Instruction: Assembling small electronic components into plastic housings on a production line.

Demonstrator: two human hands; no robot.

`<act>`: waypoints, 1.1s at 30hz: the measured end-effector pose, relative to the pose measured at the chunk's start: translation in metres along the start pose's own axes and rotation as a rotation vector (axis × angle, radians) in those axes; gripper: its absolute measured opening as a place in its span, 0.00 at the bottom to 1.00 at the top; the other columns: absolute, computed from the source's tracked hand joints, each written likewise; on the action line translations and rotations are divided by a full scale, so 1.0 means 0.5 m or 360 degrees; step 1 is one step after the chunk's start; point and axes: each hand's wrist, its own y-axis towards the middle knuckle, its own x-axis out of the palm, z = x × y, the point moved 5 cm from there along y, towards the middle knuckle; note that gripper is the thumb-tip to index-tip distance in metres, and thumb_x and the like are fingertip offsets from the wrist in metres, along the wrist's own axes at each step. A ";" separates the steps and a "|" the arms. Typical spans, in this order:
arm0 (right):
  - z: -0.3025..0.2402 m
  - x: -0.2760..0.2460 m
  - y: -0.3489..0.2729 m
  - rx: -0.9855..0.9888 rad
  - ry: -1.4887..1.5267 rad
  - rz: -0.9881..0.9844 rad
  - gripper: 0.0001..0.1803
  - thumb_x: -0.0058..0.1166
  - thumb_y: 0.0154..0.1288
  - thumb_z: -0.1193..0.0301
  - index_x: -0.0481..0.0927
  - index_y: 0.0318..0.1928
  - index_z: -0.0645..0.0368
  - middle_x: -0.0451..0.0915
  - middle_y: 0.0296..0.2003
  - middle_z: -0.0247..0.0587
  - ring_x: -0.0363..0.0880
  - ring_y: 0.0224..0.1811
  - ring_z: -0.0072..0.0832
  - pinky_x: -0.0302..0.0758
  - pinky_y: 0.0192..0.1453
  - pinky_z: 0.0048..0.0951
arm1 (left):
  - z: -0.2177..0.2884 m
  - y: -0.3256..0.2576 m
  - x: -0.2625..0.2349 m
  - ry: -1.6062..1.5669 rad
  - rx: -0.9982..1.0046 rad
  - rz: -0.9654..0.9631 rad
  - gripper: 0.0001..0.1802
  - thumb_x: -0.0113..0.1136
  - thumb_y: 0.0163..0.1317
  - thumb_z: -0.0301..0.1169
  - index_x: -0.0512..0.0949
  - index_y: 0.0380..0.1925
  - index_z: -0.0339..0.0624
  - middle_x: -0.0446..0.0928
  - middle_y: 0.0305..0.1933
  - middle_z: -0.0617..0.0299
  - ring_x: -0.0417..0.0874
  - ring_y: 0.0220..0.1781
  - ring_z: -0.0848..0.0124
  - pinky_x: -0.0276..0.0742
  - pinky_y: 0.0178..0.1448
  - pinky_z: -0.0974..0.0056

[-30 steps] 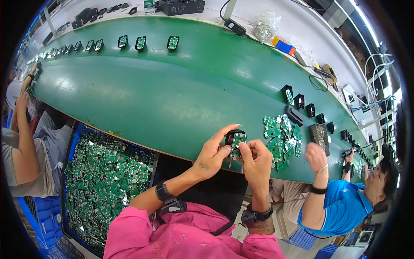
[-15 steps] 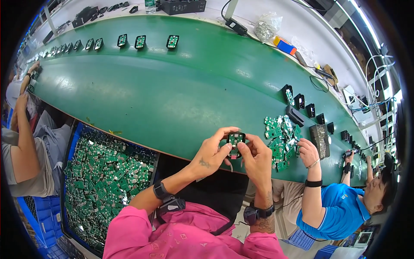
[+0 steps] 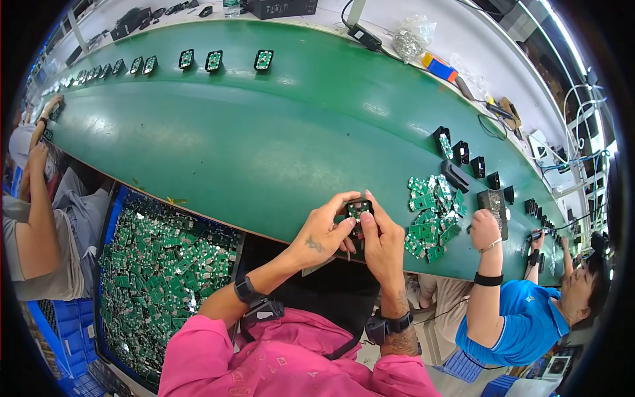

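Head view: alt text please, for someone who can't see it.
The left hand and right hand hold a black casing with a green circuit board in it, at a green workbench's edge. Loose boards lie heaped to the right, near a co-worker in blue; more fill a bin at lower left.

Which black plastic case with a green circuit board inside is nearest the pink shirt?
The small black case held between the left hand and right hand; the lined-up cases on the green table are farther away.

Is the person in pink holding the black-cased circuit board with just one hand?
No, the left hand and right hand are both on the black-cased circuit board.
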 end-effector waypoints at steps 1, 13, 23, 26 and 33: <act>-0.004 0.004 0.001 0.0028 0.0066 -0.0007 0.23 0.46 0.76 0.68 0.70 0.67 0.61 0.77 0.26 0.42 0.74 0.26 0.25 0.73 0.32 0.28 | -0.006 0.001 -0.001 -0.0048 0.0037 0.0017 0.26 0.47 0.71 0.24 0.61 0.68 0.35 0.75 0.51 0.53 0.80 0.25 0.76 0.81 0.32 0.71; 0.006 0.011 -0.001 -0.0064 0.0366 0.0063 0.21 0.45 0.75 0.72 0.72 0.66 0.60 0.80 0.38 0.35 0.73 0.34 0.17 0.73 0.38 0.20 | 0.032 -0.018 0.018 0.0434 0.0269 0.0157 0.26 0.48 0.68 0.24 0.64 0.66 0.31 0.79 0.35 0.51 0.81 0.23 0.73 0.79 0.30 0.65; 0.024 -0.044 0.024 0.0100 0.0177 0.0219 0.24 0.55 0.70 0.70 0.72 0.64 0.66 0.80 0.25 0.40 0.76 0.23 0.22 0.74 0.31 0.25 | 0.102 0.315 -0.183 0.0752 0.0285 0.0305 0.20 0.50 0.68 0.24 0.67 0.60 0.36 0.79 0.41 0.46 0.85 0.24 0.63 0.82 0.24 0.61; 0.071 -0.062 -0.027 0.0026 -0.0048 0.0195 0.18 0.58 0.68 0.71 0.79 0.55 0.67 0.81 0.25 0.41 0.76 0.24 0.22 0.74 0.31 0.25 | 0.163 0.438 -0.319 0.0870 0.0302 0.0508 0.21 0.50 0.67 0.23 0.67 0.61 0.35 0.79 0.41 0.48 0.86 0.24 0.61 0.84 0.25 0.62; 0.103 -0.181 -0.027 0.0129 -0.0298 0.0380 0.13 0.64 0.62 0.71 0.83 0.44 0.67 0.81 0.24 0.40 0.76 0.22 0.20 0.72 0.27 0.24 | 0.161 0.517 -0.452 0.1311 0.0448 0.0865 0.21 0.57 0.63 0.26 0.71 0.56 0.27 0.83 0.34 0.45 0.85 0.18 0.64 0.82 0.24 0.63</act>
